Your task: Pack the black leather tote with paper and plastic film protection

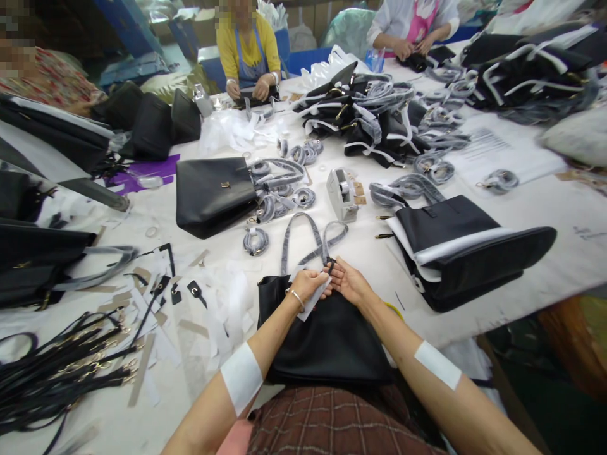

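**A:** Where was the black handbag (327, 341)?

**B:** It lay flat on the white table (521, 208), right in front of the person. Its near edge was at their lap and its wrapped handles (308, 237) stretched away from them.

**A:** And the hands?

**B:** Both met at the handbag's top edge, where the handles join it. The left hand (307, 284) had its fingers closed on a white paper strip (313, 302), which hung down over the handbag's face. The right hand (348, 282) touched the left, with its fingertips pinched narrowly on the base of the wrapped handles.

**A:** What lay around the handbag?

**B:** Just beyond its handles was a coiled strap (256, 240) in grey wrap, with a grey tape dispenser (342, 193) past that. A second black bag (213, 193) lay farther off, beyond the handbag and to its left. To the handbag's right, near but apart, was a third bag (465, 253) on its side with white paper showing. Well to the left lay a heap of thin black straps (57, 366) among paper scraps.

**A:** Anyone else?

**B:** On the far side of the table from the handbag, a person in a yellow top (246, 47) and another in white (412, 22) were each handling dark items.
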{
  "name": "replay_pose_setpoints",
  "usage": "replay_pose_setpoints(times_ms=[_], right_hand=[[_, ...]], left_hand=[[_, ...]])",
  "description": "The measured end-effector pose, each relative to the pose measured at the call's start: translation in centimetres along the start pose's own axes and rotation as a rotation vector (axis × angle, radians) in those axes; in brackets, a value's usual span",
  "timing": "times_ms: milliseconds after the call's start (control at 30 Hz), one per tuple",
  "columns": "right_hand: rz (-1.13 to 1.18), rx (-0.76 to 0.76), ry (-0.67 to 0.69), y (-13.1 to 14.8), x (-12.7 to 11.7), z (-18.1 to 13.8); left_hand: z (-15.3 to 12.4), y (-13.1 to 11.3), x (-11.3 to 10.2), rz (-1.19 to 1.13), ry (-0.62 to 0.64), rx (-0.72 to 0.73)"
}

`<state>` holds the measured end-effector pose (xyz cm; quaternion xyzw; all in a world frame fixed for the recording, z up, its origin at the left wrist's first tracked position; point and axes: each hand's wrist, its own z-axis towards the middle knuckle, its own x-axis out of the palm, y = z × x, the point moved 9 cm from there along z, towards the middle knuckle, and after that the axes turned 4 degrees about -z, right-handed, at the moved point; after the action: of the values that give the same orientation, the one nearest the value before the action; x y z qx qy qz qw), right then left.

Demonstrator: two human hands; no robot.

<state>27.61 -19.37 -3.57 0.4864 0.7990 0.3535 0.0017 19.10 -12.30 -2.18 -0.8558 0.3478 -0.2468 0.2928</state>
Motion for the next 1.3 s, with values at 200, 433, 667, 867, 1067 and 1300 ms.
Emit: replay_pose_setpoints(times_ms=[200, 433, 667, 867, 1067, 1300], right_hand=[[0.026, -0.028, -0.063, -1.2, -0.2, 1.7], [-0.037, 0.050, 0.051, -1.0, 0.5, -0.2], [-0.041, 0.055, -0.011, -1.1, -0.4, 0.2], [-0.022, 0.030, -0.104, -1.2, -1.2, 1.2], [-0.110, 0.020, -0.099, -0.8, -0.8, 1.1], [-0.128, 0.039, -0.013, -0.8, -0.7, 0.8]], left_hand=[[1.2, 0.2, 1.0, 0.037, 0.011, -0.024], [3.0, -0.5, -0.6, 0.173, -0.148, 0.074], [4.0, -2.1, -1.6, 0.223, -0.180, 0.148], [3.3, -0.6, -1.4, 0.156, -0.068, 0.038], [3.4, -0.1, -1.3, 0.123, -0.067, 0.012], [2.7, -0.2, -1.6, 0.150, -0.159, 0.066]])
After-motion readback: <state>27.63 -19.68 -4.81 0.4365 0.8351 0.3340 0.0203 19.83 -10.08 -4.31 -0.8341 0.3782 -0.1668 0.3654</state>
